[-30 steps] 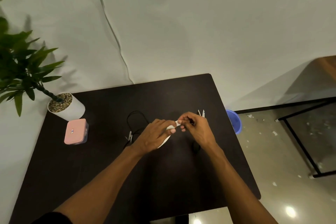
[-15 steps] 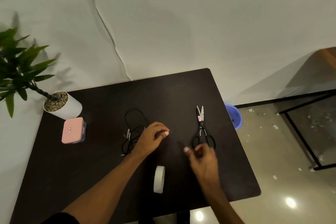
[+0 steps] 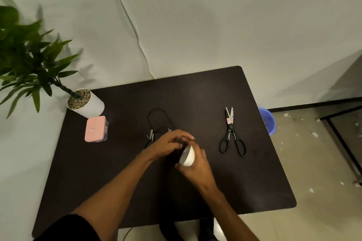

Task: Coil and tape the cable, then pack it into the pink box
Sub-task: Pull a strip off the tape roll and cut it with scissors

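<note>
**A:** What surrounds the hands?

**B:** A dark rectangular table [image 3: 254, 182]. Far left of them, a white-potted green plant [image 3: 86, 103], then a closed pink square box [image 3: 96, 128] with a small unreadable label. To the right, black-handled scissors [image 3: 232, 133], blades pointing away.

**A:** And the cable?

**B:** A thin black cable [image 3: 158, 121] loops loosely just beyond the left hand [image 3: 168, 144], partly hidden. The right hand [image 3: 197, 166] grips a white tape roll [image 3: 187, 156]; the left's fingers curl at its edge, their grip unclear.

cable [image 3: 156, 123]: thin black one, loosely looped on the dark table, not tied up yet, near end hidden
tape roll [image 3: 187, 156]: white, up on edge, mid-table
pink box [image 3: 95, 128]: small, squarish, lid on, left side, well apart from cable
</note>
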